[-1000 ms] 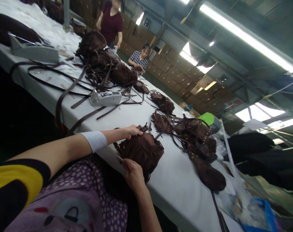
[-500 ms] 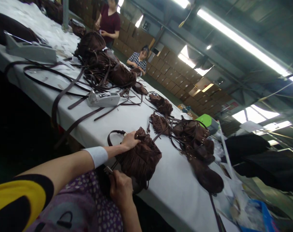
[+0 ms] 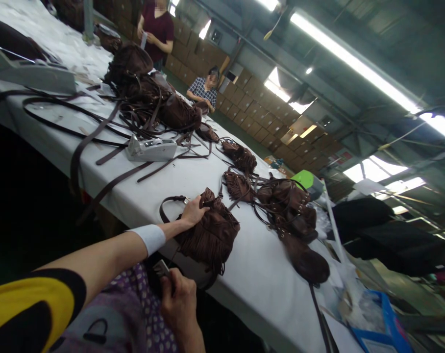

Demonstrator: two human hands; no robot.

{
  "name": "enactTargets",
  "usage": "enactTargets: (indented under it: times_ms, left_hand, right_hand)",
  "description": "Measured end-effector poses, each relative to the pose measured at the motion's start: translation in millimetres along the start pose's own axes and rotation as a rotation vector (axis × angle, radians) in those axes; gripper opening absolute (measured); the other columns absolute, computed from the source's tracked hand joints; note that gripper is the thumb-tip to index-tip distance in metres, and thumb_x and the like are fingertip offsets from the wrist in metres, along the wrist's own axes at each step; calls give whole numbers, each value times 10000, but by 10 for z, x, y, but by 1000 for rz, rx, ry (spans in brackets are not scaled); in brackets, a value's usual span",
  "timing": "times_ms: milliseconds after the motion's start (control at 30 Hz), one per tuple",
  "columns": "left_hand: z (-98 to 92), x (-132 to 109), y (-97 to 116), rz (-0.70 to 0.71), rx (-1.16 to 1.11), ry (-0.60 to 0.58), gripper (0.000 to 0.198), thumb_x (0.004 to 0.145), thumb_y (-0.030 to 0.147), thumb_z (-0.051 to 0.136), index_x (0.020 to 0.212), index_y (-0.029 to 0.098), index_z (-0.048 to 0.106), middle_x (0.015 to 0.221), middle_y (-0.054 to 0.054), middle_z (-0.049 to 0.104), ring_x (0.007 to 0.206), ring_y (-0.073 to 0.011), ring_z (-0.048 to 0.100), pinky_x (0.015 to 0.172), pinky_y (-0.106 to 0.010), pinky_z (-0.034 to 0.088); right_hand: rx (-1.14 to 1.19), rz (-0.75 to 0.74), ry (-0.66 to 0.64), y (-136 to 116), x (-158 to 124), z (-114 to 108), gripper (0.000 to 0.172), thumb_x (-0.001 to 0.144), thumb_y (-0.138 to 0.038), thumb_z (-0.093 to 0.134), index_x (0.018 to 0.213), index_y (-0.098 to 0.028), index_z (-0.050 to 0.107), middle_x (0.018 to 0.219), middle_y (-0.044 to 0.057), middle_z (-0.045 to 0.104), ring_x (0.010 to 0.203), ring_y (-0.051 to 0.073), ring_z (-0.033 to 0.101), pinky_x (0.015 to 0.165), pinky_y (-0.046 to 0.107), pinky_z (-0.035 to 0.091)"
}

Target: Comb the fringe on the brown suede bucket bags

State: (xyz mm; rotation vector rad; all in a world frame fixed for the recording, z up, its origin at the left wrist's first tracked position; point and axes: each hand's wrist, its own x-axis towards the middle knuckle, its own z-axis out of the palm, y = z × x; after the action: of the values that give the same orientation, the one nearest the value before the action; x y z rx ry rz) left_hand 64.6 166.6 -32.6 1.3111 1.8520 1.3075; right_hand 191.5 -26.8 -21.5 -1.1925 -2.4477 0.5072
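Observation:
A brown fringed bag (image 3: pixel 211 235) lies at the near edge of the white table (image 3: pixel 259 274). My left hand (image 3: pixel 192 213) rests closed on the bag's top, next to its looped strap (image 3: pixel 169 206). My right hand (image 3: pixel 178 299) is below the table edge, over my lap, fingers curled round a small metal-ended strap piece (image 3: pixel 161 268). A white wristband sits on my left forearm.
More brown fringed bags (image 3: pixel 288 206) and loose straps (image 3: pixel 97 142) cover the table. Two grey tape dispensers (image 3: pixel 151 148) stand on the left. A green object (image 3: pixel 307 180) and a blue tray (image 3: pixel 384 333) are to the right. Two people stand or sit at the far end by stacked boxes.
My right hand has drawn back from the bag toward my lap with the strap end. The bag shifted slightly on the table and its strap loop came out on the left.

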Motion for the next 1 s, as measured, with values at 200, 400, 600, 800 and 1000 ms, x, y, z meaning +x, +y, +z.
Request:
enactTargets:
  times_ms: [200,400,600,800,1000]
  left_hand:
    - [1,-36,21,4,10,-5,255,807,329,668,992,185,566,942,-90,680,921,-247,630,784,-305,440]
    - [-11,-85,62,-25,24,-32,262,795,306,679,998,188,565,944,-95,681,951,-264,628,805,-321,445]
    - [-18,-86,65,-20,22,-55,280,798,316,675,1017,187,556,960,-116,675,971,-274,624,814,-319,444]
    - [-43,-37,0,-20,33,-68,320,812,385,653,1029,173,549,969,-122,665,950,-272,622,800,-322,443]
    - [-309,-102,142,35,58,-20,473,791,352,674,1180,156,488,1105,-147,613,1075,-292,551,895,-360,410]
  right_hand:
    - [127,67,36,-44,-91,-145,207,903,-275,431,729,-205,520,589,-28,555,526,130,544,522,251,262]
    - [221,93,59,-115,-162,-293,237,900,-303,469,704,-196,548,574,-40,532,517,113,503,507,223,287]
    - [133,51,46,-95,-215,-326,225,901,-290,477,709,-196,550,573,-36,535,508,117,515,503,229,280]
    - [130,70,103,39,-71,-293,240,930,-272,404,910,-217,636,835,32,665,772,179,625,673,246,408]
    - [262,213,176,183,53,-336,252,911,-276,425,1082,-193,590,821,24,660,692,166,606,609,236,420]
